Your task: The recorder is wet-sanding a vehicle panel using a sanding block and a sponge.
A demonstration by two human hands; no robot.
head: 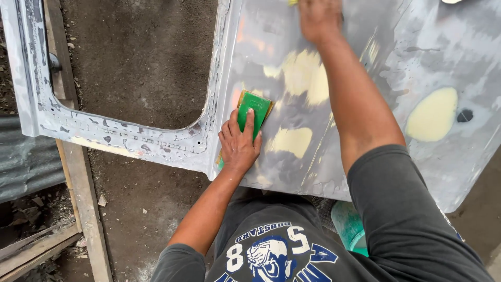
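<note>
Bare dirt ground (141,62) lies beneath me, with wooden planks (86,209) along the left and a strip of corrugated metal sheet (23,156) at the far left edge. Across the view lies a grey car door panel (417,52), sanded dull, its window opening (141,57) showing the ground through it. Pale yellow filler patches (432,115) dot the panel. My left hand (239,146) lies flat, fingers together, pressing a green sanding block (254,108) against the panel just beside the window corner; the block sticks out past my fingertips. My right hand (319,18) reaches across to the panel's far edge at the top of the view, resting on the metal; I cannot tell whether it grips anything. A teal bucket (348,224) sits below the panel near my right arm.
</note>
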